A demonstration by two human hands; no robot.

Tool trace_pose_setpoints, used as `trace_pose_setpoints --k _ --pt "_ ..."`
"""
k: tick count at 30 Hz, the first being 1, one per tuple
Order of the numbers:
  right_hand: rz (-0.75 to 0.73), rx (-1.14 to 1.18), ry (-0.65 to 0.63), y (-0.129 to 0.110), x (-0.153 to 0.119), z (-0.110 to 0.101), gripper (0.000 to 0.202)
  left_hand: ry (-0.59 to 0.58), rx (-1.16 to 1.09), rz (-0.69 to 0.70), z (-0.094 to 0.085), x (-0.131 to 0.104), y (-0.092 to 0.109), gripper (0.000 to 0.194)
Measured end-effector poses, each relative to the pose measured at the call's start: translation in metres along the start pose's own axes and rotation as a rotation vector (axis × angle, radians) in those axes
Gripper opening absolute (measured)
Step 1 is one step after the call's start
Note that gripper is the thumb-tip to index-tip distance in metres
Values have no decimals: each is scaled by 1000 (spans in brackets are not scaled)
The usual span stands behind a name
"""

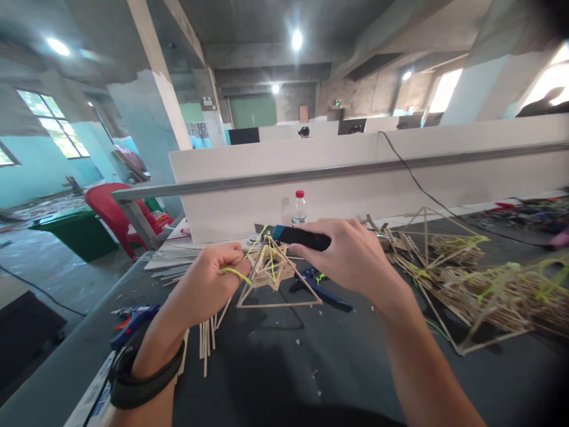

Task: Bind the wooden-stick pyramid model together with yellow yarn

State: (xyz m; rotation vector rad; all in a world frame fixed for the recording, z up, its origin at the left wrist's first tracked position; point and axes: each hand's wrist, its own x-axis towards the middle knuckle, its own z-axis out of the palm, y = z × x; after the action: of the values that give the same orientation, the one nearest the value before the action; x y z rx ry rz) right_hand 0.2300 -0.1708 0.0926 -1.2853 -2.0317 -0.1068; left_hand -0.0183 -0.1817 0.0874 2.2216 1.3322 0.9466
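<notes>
A small pyramid frame of thin wooden sticks stands on the dark table, with a star-like stick shape inside it and yellow-green string tied about its top. My left hand is closed at the frame's left side, fingers pinched on the string, whose loose end curls over the hand. In my right hand is a black-handled tool with a blue end; its metal tip touches or nearly touches the frame's top. What kind of tool it is, I cannot make out. Dark blue pliers lie behind the frame.
Loose sticks and a blue glue gun lie at left. More stick frames with string are piled at right. A red-capped bottle stands by the white partition. Left of the table is a red chair.
</notes>
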Motion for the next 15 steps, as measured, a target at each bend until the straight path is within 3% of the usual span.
trace_pose_setpoints --k 6,9,15 --pt "-15 -18 247 -4 0 -6 27 115 -13 -46 2 9 -10 39" --pt "-25 5 276 -6 -1 -11 28 221 -6 -33 1 10 -11 42" --pt "12 26 247 -8 0 -16 29 627 -61 -112 1 9 -14 49"
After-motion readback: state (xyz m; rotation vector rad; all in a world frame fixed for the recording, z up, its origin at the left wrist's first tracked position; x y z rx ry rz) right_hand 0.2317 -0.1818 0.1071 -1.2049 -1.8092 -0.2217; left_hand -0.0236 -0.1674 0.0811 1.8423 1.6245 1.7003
